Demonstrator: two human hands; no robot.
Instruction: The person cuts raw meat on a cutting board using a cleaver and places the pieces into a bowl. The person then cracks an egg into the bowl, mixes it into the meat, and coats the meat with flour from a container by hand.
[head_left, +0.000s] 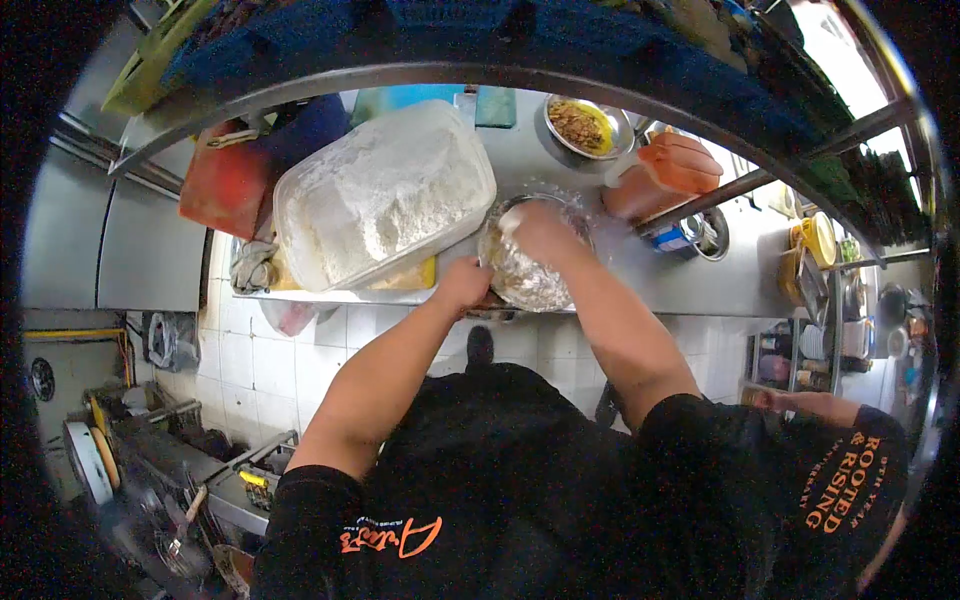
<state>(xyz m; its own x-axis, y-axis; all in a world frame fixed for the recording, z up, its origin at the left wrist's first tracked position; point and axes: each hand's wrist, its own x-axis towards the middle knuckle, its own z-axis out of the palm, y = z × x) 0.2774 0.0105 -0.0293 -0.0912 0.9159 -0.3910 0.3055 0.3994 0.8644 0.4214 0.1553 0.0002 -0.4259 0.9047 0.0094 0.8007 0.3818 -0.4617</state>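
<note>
A round metal bowl (533,303) with white flour in it stands at the front edge of the steel counter. My left hand (465,283) is closed on the bowl's left rim. Inside the bowl is my right hand (543,235), its fingers curled and whitened with flour; motion blur hides what they hold, if anything. Left of the bowl, a large translucent plastic tub (300,235) of flour sits tilted on the counter. Flour dust lies around the bowl's far rim.
Behind stands a metal bowl (588,128) of brown and yellow food. An orange-lidded container (665,175) and a blue can (675,237) are at right. A red container (225,190) is at left. A steel shelf edge (480,75) crosses overhead. Another person's arm (815,405) shows at right.
</note>
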